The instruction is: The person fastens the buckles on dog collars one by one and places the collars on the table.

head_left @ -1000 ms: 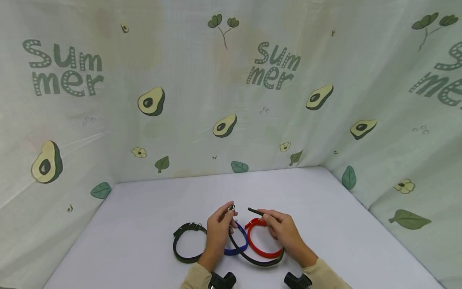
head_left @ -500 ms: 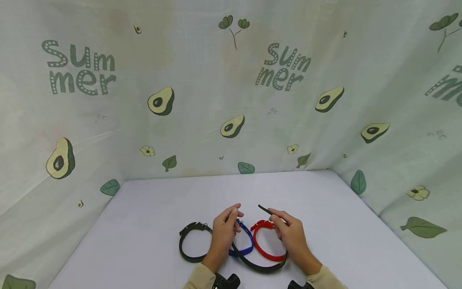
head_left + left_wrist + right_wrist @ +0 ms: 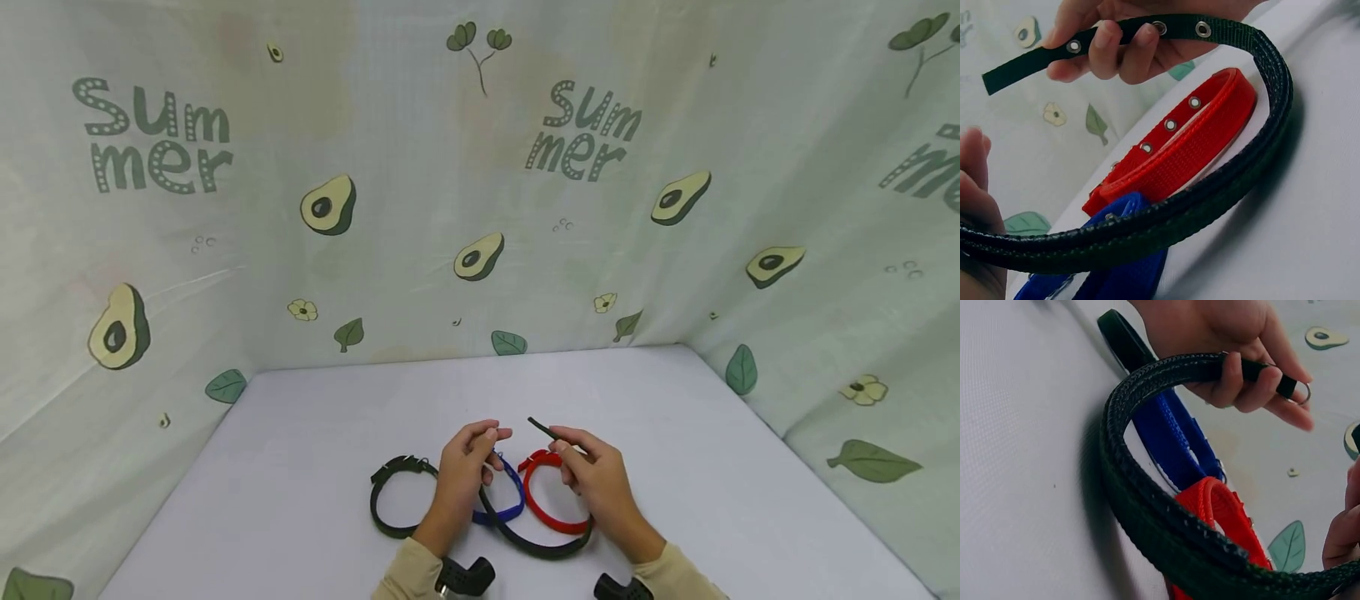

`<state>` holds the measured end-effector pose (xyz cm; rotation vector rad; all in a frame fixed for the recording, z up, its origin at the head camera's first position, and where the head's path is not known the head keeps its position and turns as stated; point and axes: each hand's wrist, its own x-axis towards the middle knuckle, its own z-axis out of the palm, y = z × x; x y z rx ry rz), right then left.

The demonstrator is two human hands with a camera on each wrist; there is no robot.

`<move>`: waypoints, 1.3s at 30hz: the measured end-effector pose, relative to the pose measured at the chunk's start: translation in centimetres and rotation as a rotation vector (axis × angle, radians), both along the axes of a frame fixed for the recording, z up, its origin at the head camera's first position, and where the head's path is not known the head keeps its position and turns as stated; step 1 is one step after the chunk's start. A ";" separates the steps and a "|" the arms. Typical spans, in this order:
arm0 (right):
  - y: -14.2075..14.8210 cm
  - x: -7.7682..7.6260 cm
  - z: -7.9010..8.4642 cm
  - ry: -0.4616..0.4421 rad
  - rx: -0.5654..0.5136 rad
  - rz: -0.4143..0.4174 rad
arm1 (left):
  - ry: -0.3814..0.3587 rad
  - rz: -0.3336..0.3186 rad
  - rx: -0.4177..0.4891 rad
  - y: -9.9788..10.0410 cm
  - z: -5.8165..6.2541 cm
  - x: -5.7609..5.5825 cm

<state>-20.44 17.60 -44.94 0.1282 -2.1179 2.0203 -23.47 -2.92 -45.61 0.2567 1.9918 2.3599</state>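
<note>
Both hands hold one dark green collar (image 3: 536, 550), its strap hanging in a loop between them above the table. My left hand (image 3: 461, 479) grips the end with a metal ring (image 3: 1307, 392), fingers curled round the strap. With thumb and fingers, my right hand (image 3: 603, 483) pinches the eyeleted end (image 3: 1210, 30), whose tip (image 3: 1000, 78) sticks out free. Beneath the loop lie a blue collar (image 3: 1169, 434) and a red collar (image 3: 1175, 153), each closed into a ring. Another dark green collar (image 3: 374, 504) lies closed beside the left wrist. The held collar's buckle is hidden.
The white tabletop (image 3: 315, 433) reaches back to a fabric wall (image 3: 405, 250) printed with avocados, leaves and lettering. Fabric walls also flank the table left and right. A black wrist camera (image 3: 467, 577) is strapped to each arm.
The metal fittings seen at my left fingertips a second ago are out of sight in the head view, as that hand has turned slightly. The right hand keeps its pinch. The head view has shifted a little.
</note>
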 end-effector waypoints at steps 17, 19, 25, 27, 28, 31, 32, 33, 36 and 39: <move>-0.7 0.6 -0.1 0.151 0.215 0.057 | 0.012 -0.097 0.046 1.1 -0.5 0.5; -0.8 0.6 0.0 0.160 0.217 0.065 | 0.001 -0.101 0.063 1.1 -0.5 0.6; -1.0 0.7 0.4 0.165 0.203 0.098 | -0.036 -0.123 0.118 1.6 -0.2 1.0; -1.0 0.7 0.5 0.172 0.200 0.105 | -0.042 -0.135 0.132 1.8 -0.1 1.1; -1.0 0.8 0.6 0.175 0.198 0.106 | -0.047 -0.139 0.139 1.9 -0.1 1.1; -1.1 0.9 0.8 0.180 0.204 0.100 | -0.031 -0.141 0.173 2.1 -0.3 1.2; -1.1 1.0 0.8 0.179 0.205 0.095 | -0.024 -0.140 0.183 2.2 -0.3 1.3; -1.2 1.0 0.9 0.178 0.206 0.090 | -0.017 -0.139 0.191 2.2 -0.4 1.3; -1.2 1.2 0.8 0.180 0.205 0.090 | 0.009 -0.129 0.190 2.3 -0.5 1.5; -1.2 1.2 0.7 0.182 0.207 0.098 | 0.065 -0.125 0.137 2.5 -0.5 1.8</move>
